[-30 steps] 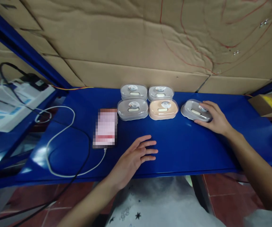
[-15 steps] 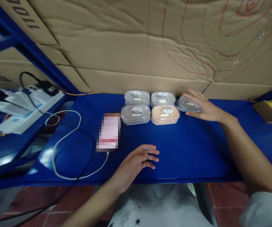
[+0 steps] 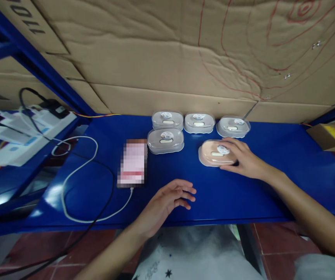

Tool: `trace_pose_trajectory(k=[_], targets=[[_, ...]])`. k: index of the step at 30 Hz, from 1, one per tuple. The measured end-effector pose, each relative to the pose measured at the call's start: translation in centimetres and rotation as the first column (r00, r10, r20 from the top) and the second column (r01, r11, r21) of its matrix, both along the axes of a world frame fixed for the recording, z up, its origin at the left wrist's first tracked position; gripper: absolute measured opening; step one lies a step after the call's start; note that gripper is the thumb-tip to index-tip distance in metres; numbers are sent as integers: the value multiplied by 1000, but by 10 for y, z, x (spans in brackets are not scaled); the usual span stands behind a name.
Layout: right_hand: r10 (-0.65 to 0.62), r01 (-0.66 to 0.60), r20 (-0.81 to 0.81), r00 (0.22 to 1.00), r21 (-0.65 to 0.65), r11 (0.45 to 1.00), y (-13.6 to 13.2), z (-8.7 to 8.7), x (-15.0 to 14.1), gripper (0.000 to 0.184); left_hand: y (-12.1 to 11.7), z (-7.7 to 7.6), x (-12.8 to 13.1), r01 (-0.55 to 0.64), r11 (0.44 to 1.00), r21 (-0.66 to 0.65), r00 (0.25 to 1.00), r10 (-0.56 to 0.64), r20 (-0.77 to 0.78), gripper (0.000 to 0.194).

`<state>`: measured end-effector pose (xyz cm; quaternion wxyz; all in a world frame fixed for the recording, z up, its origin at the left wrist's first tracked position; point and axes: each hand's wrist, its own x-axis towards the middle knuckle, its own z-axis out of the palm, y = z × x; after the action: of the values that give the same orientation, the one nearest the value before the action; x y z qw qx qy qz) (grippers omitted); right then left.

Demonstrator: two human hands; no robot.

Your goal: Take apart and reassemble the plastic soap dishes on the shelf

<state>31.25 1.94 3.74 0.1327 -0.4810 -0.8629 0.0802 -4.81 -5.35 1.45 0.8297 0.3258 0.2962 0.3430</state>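
My right hand (image 3: 241,157) grips the right end of a peach-coloured oval box (image 3: 211,149) with a clear lid and a round sticker. Its thumb is on the near side and its fingers on the far side. Behind it, grey boxes of the same shape stand in a row: a left one (image 3: 161,121), a middle one (image 3: 205,123) and a right one (image 3: 228,131). Another grey box (image 3: 173,146) sits in front of the left one. My left hand (image 3: 175,196) hovers near the front edge, fingers apart, holding nothing.
A phone (image 3: 132,163) with a blurred screen lies at the left on the blue shelf (image 3: 202,210), its white cable (image 3: 65,186) looping beside it. Farther left is a power strip (image 3: 36,136) with plugs. Cardboard (image 3: 144,58) forms the back wall; a small carton (image 3: 327,138) stands at right.
My right hand has left the right grey box and taken hold of the peach box. That box has moved right and toward me, out of its spot beside the front grey box.
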Motion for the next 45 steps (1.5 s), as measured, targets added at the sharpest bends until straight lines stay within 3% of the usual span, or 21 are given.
trace_pose_trajectory(k=[4,8,11,14,16,18,20,21,23,25,27,30,34,40,42,45], targets=[[-192,191,67,979,23,981,-27,-2,69,78,1,-3,0,16,1000,-4,1000,-16,1,28],[-497,507,178,849,-8,862,-32,-5,126,75,2,-2,1,15,1000,5,1000,-15,-7,28],[-601,614,192,776,-9,790,-20,-1,147,75,2,-2,1,18,1000,9,1000,-18,-8,28],[-627,639,198,754,-2,769,0,10,145,80,2,-1,1,18,1000,4,1000,-18,-9,28],[-603,611,189,775,19,791,14,19,126,87,1,-2,1,18,1000,7,1000,-18,-7,28],[-516,513,144,844,61,856,27,26,87,90,1,-2,1,18,1000,9,1000,-18,-2,27],[-237,233,10,971,166,958,40,27,31,76,1,-2,0,14,1000,10,1000,-14,-1,27],[-143,139,6,990,176,974,46,24,-1,71,1,-1,0,11,1000,9,1000,-11,-3,27],[89,-93,36,995,157,983,59,15,-65,69,1,0,0,0,1000,4,1000,0,-9,26],[249,-254,52,967,173,951,72,4,-120,72,0,1,0,-8,1000,-3,1000,8,-10,25],[280,-285,56,958,180,941,83,-4,-158,76,0,2,1,-12,1000,-10,1000,11,-12,25],[254,-259,54,966,141,956,90,-10,-178,76,-1,3,2,-13,1000,-20,1000,13,-19,24],[232,-232,19,973,121,965,69,-10,-153,75,-1,2,2,-9,1000,-18,1000,9,-6,22],[138,-142,46,989,90,986,-7,-2,-71,75,0,3,2,8,1000,-26,1000,-8,-15,23],[56,-61,81,995,59,996,-31,0,-37,75,0,4,2,9,1000,-25,1000,-9,-20,24],[-179,167,102,978,116,979,-67,-1,20,77,-1,4,2,16,1000,-24,1000,-16,-19,23]])
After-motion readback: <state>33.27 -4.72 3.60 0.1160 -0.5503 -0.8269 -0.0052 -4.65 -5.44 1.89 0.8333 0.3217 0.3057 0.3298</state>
